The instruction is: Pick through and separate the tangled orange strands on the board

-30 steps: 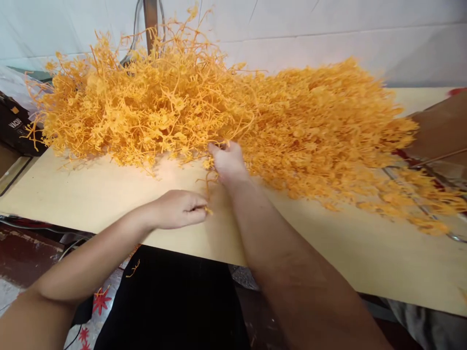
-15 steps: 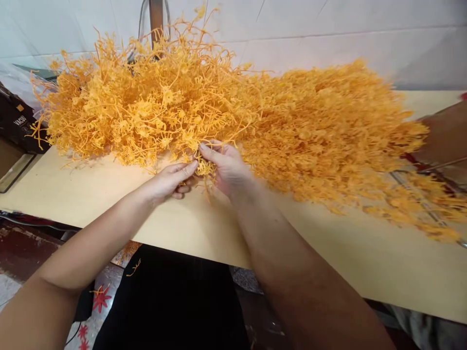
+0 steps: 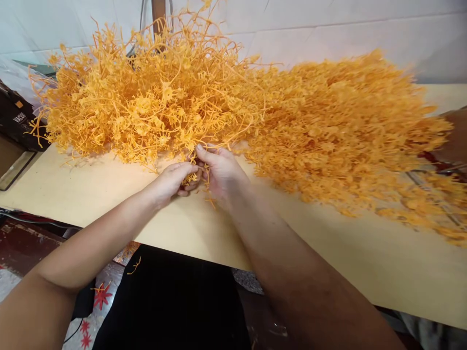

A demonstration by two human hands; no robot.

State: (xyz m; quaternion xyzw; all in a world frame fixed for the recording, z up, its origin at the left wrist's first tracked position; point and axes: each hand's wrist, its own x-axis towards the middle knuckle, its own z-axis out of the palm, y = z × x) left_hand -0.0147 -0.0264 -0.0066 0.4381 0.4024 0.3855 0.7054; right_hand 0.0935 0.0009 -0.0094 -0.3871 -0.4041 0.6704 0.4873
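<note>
A big tangled heap of orange plastic-looking sprigs [image 3: 146, 102] fills the back left of the pale tabletop [image 3: 91, 187]. Beside it on the right lies a denser orange pile [image 3: 335, 131]. At the front edge of the left heap, my left hand [image 3: 175, 182] is closed, thumb and fingers pinching a small orange sprig [image 3: 191, 178]. Touching the same spot from the right, my right hand [image 3: 222, 172] is closed on thin orange stems, its thumb on top. Some fingertips of both hands are hidden.
At the left edge stands a dark box [image 3: 18, 119] with a clear plastic bag behind it. A brown post [image 3: 158, 24] rises against the white wall [image 3: 328, 34]. Red star shapes [image 3: 102, 295] show below the table.
My hands have drawn closer together, with my right hand slightly lower and left. The small sprig now sits between my left fingers. The right pile appears shifted right in view.
</note>
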